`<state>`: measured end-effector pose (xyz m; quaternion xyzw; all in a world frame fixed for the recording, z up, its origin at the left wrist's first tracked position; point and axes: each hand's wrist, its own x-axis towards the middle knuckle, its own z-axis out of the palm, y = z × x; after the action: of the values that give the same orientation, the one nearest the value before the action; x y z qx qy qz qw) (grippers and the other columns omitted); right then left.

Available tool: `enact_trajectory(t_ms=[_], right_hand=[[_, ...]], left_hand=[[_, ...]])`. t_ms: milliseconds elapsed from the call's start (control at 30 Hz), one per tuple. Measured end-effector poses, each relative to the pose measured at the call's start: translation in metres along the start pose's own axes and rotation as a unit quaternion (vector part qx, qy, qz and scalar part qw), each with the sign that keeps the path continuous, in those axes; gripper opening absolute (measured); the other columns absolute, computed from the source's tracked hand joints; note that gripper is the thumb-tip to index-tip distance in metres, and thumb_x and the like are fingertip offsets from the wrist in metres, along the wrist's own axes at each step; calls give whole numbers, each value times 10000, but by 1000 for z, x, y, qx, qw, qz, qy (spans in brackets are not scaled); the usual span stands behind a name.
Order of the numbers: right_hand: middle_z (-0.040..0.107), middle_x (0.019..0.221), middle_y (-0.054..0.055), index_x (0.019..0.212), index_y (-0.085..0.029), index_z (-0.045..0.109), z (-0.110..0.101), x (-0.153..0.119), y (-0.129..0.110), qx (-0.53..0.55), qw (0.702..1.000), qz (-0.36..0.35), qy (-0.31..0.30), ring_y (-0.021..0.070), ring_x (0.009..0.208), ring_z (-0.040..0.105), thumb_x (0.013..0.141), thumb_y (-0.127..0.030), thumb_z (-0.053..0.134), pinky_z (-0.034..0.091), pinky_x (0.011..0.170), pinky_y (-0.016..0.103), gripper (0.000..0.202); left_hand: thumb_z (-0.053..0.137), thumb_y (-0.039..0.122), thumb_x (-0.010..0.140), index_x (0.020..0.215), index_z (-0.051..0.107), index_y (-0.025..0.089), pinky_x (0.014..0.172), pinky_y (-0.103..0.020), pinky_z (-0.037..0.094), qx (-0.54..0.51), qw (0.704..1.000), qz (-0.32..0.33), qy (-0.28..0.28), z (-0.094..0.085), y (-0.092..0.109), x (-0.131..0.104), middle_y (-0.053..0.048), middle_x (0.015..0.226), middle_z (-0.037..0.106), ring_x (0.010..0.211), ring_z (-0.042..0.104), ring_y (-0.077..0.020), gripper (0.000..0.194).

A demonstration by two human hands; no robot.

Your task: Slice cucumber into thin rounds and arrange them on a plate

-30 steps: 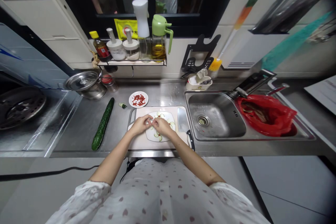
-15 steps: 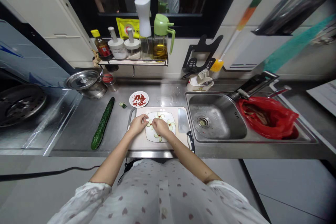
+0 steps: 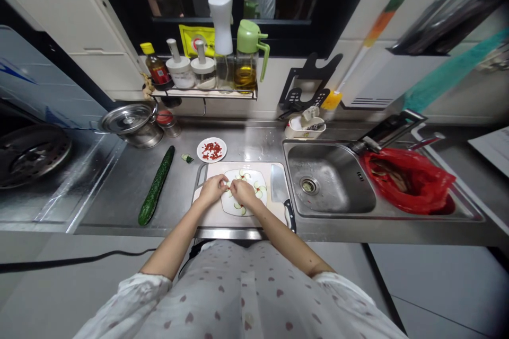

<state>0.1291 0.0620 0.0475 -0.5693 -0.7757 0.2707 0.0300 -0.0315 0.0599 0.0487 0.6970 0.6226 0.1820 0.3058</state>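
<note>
Evidently, the cutting board point(image 3: 210, 217) serves as the working base: the square plate point(image 3: 251, 211) rests on it, presumably so that the pale green slices point(image 3: 260, 191), set out in small curved clusters, stay within reach. The knife point(image 3: 279, 185) lies flat along the board's right side, handle toward the near edge, likely to keep the blade away from the fingers. A round dish point(image 3: 200, 151) of red pieces stands just beyond the board's far left end, apparently for easy access; a whole cucumber point(image 3: 157, 185) lies apart, left of the board. Over the board, the left hand point(image 3: 213, 189) and right hand point(image 3: 243, 194) nearly meet at the plate's left part, fingers curled narrowly inward; whether either grips a slice cannot be confirmed.
</note>
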Motion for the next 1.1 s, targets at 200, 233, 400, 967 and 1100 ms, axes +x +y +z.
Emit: enact_trajectory(t_ms=[200,233,400,967,1100], right_hand=[[653,1007,75,951,-191,629,2,1,1,-4,1000,1,-3,175,886,577,917,-261,421,338,664,249,222],[653,1014,74,959,-191,627,2,2,0,-8,1000,3,-6,174,890,577,917,-264,420,339,663,247,223],[654,1041,66,984,-191,620,1,2,-3,-27,999,21,-9,165,908,581,917,-261,417,342,662,237,224],[656,951,48,969,-198,593,-4,-7,-2,14,999,26,38,148,833,573,913,-254,447,301,610,233,166],[653,968,44,955,-201,592,-1,-6,-5,13,999,15,31,149,849,571,910,-250,448,307,620,235,159]], left_hand=[[611,210,727,909,646,208,671,-264,387,6,1000,5,-4,1,4,1,-15,743,638,726,567,-167,185],[609,207,726,913,647,204,671,-262,387,11,1000,2,-6,1,4,1,-14,742,636,733,567,-166,191],[589,205,736,933,645,190,681,-254,386,28,1000,-2,-10,3,6,0,-11,748,633,748,568,-160,205],[606,211,722,908,656,189,672,-245,387,-8,1000,-19,21,2,-2,1,-3,741,629,687,550,-141,194],[601,207,725,914,654,190,681,-251,388,12,1000,-16,16,2,3,-1,-13,764,631,739,560,-157,197]])
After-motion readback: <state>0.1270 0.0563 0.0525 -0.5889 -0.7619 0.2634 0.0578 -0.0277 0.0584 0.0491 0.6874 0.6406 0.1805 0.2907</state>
